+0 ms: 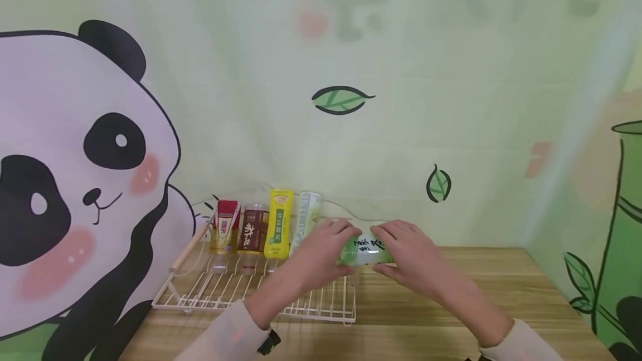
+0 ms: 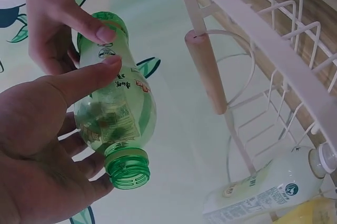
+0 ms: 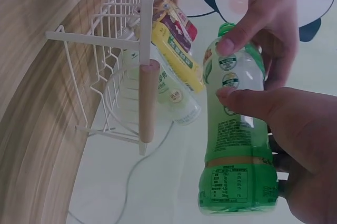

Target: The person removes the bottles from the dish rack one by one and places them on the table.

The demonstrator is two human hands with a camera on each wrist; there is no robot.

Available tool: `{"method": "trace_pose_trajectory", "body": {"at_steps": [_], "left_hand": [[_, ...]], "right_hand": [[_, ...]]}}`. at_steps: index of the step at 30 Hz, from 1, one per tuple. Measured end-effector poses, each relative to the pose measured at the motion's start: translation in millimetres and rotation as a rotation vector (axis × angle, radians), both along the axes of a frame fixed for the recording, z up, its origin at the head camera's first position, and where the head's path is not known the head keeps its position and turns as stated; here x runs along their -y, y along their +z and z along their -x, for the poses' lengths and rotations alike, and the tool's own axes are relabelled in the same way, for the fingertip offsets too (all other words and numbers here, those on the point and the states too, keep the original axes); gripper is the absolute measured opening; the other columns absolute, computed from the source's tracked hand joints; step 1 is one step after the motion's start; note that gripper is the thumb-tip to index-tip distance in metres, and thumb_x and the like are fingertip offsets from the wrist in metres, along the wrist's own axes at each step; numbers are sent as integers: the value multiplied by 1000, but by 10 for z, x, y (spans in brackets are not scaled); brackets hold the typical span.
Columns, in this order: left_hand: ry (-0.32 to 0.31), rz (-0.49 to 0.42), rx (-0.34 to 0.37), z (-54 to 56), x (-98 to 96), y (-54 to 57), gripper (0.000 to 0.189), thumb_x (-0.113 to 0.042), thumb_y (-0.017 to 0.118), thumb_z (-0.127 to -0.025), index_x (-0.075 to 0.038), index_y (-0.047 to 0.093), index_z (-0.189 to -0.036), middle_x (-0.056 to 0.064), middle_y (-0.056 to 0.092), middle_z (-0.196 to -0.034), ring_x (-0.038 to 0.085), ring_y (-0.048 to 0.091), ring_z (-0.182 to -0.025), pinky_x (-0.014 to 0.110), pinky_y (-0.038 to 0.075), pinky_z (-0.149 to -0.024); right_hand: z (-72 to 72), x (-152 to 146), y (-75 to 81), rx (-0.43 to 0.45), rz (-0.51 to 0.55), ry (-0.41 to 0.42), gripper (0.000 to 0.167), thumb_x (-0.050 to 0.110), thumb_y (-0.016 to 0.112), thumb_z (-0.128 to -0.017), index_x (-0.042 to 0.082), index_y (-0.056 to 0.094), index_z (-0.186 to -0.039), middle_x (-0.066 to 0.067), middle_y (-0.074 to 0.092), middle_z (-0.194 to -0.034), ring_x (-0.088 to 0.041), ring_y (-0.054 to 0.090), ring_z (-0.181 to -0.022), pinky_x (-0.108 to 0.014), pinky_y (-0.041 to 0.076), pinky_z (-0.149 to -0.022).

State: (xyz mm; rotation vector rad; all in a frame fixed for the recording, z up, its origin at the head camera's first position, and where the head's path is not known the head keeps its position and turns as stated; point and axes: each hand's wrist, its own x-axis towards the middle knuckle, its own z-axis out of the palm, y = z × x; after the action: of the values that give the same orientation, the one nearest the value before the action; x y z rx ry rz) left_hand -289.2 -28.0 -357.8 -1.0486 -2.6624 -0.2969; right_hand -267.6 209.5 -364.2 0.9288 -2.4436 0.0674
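Both hands hold a clear green plastic bottle [image 1: 365,249] sideways, just beyond the right end of a white wire rack [image 3: 146,34]. My left hand [image 1: 321,252] grips its neck end, with the thumb laid along the label. Around the base end, the fingers and thumb of my right hand [image 1: 418,263] grip it. In the left wrist view the bottle's threaded mouth [image 2: 129,174] shows without a cap. Printed label text and a nutrition table [image 3: 229,184] face the right wrist camera.
Several bottles lie side by side in the rack: a red-labelled one [image 1: 227,227], a brown one [image 1: 254,230], a yellow one [image 1: 278,224] and a pale one [image 1: 308,210]. The rack has wooden handles [image 2: 206,74] and stands on a wood-grain table [image 1: 451,305] before a panda-printed curtain [image 1: 251,71].
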Motion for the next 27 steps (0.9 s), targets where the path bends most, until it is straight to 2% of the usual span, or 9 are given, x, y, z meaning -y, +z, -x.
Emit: {"method": "trace_pose_trajectory", "body": {"at_steps": [3, 6, 12, 19, 22, 27], "left_hand": [[-15, 7, -4, -28, -1, 19, 74, -34, 92, -85, -16, 59, -148, -1, 61, -142, 21, 54, -131, 35, 48, -113], [-18, 13, -2, -39, -4, 15, 74, -35, 92, -85, -16, 58, -148, -1, 60, -143, 20, 55, -129, 34, 49, -111], [-20, 24, -6, -45, -8, -24, 74, -37, 90, -86, -15, 57, -148, 0, 60, -144, 20, 56, -128, 33, 49, -111], [-21, 28, 12, -69, 1, -47, 81, -49, 87, -83, -13, 57, -150, 0, 60, -142, 18, 56, -123, 30, 51, -106], [-20, 35, 22, -79, 0, -51, 80, -47, 87, -85, -13, 56, -150, 0, 61, -143, 18, 56, -124, 30, 52, -105], [-19, 88, -13, -84, -31, -55, 77, -44, 87, -89, -13, 55, -152, 0, 59, -145, 20, 56, -128, 32, 50, -109]], "right_hand": [[0, 23, -16, 9, 0, 4, 66, 31, 93, -83, 0, 65, -134, -9, 68, -127, -28, 62, -117, -48, 57, -94], [-6, 34, -20, 17, -5, 2, 64, 30, 94, -82, 0, 65, -132, -9, 68, -126, -27, 62, -115, -46, 58, -91], [-13, 46, -35, 32, -16, -6, 64, 30, 94, -82, 1, 66, -131, -9, 69, -125, -27, 63, -115, -46, 58, -93], [-18, 52, -60, 39, -46, -18, 63, 33, 93, -83, 3, 66, -131, -8, 69, -125, -27, 62, -117, -49, 54, -100], [-16, 53, -69, 27, -66, -25, 63, 35, 93, -83, 3, 67, -130, -7, 70, -123, -27, 62, -116, -50, 54, -99], [-12, 45, -71, 19, -85, -28, 63, 33, 94, -82, 3, 66, -129, -7, 70, -122, -26, 62, -114, -47, 55, -94]]}}
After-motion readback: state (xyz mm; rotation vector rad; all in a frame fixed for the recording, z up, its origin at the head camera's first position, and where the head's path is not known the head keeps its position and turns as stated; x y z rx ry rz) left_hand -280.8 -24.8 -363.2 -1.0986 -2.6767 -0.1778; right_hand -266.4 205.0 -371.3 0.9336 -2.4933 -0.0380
